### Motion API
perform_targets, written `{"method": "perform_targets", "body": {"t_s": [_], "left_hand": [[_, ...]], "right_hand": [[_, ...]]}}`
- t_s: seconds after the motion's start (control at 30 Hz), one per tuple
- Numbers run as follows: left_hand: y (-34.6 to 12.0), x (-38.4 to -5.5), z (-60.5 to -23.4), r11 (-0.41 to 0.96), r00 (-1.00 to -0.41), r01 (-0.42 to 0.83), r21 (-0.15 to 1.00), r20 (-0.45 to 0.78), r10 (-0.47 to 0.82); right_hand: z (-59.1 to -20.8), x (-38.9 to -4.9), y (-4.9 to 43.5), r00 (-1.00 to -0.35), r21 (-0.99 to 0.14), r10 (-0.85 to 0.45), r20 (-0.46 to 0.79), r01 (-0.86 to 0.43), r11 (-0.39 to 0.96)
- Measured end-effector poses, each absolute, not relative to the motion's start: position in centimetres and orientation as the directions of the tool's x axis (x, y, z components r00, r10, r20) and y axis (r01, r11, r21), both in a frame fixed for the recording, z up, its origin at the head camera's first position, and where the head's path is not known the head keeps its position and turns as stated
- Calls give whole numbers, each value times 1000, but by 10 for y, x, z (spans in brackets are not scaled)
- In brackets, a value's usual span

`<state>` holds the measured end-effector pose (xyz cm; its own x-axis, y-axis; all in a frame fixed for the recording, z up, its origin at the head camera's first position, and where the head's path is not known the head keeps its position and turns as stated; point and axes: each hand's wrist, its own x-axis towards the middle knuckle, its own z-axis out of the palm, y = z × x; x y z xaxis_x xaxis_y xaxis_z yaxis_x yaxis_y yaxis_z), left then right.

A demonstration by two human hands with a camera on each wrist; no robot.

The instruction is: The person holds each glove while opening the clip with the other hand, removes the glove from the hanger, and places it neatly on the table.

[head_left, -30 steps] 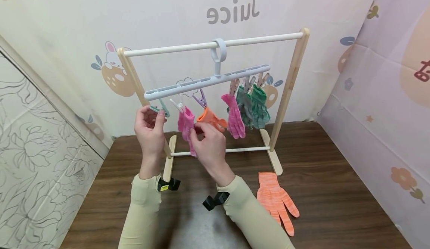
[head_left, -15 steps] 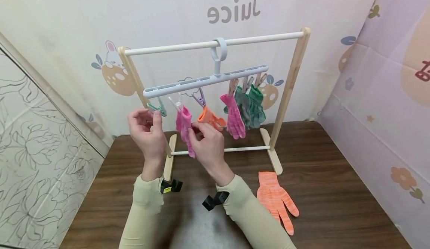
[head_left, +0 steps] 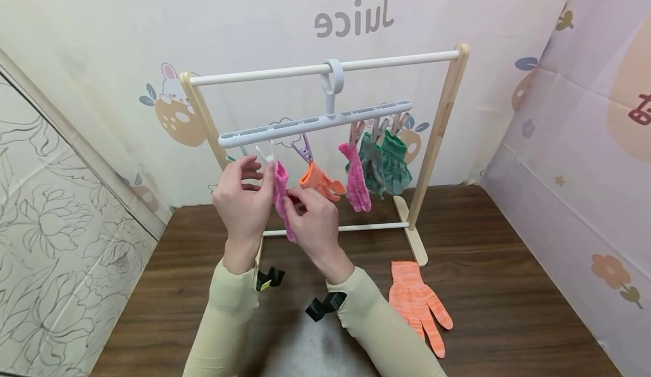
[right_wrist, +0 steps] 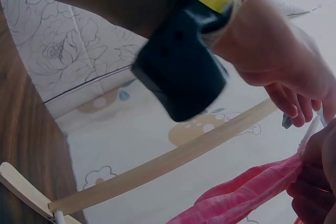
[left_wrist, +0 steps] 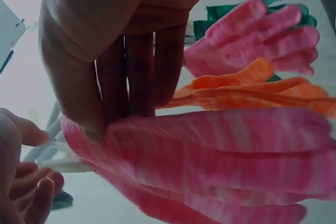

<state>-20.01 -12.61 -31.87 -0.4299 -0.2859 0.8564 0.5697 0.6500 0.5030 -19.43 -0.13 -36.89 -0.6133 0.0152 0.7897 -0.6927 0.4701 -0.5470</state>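
Between thumb and fingers, my right hand [head_left: 317,216] pinches a pink striped glove [head_left: 281,179], its cuff up and its fingers hanging down. A white clothespin [head_left: 265,154] hangs from the grey-blue hanger [head_left: 315,122] right at the cuff; whether it bites the cloth I cannot tell. My left hand [head_left: 244,202] is beside that clothespin. In the left wrist view, the left hand's thumb and fingers [left_wrist: 29,135] stand apart around its end. A green clothespin [head_left: 235,157] is largely hidden behind the left hand. The right wrist view shows the pink glove [right_wrist: 236,192] stretched down from the right fingertips.
Also clipped to the hanger are an orange glove [head_left: 320,182], another pink glove [head_left: 356,179] and green gloves [head_left: 394,165]. The hanger hooks over a white rod [head_left: 396,59] on a wooden stand [head_left: 439,134]. An orange glove [head_left: 414,298] lies on the table at right.
My left hand has left the green clothespin and moved right to the white clothespin. The right hand keeps its pinch on the pink glove. The hanger sways slightly.
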Motion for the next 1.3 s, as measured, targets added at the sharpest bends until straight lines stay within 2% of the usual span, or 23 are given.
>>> {"method": "perform_targets", "body": {"t_s": [0.27, 0.87, 1.3], "left_hand": [[-120, -207, -311, 723, -434, 504, 473, 862, -261], [-108, -222, -302, 807, -424, 393, 440, 866, -266], [-111, -226, -303, 768, -400, 428, 477, 862, -313]], "right_hand": [[-370, -194, -2, -616, -550, 0, 787, -702, 452], [-371, -193, -6, -546, -464, -19, 838, -730, 501], [-374, -194, -2, -598, -521, -10, 802, -707, 479]]}}
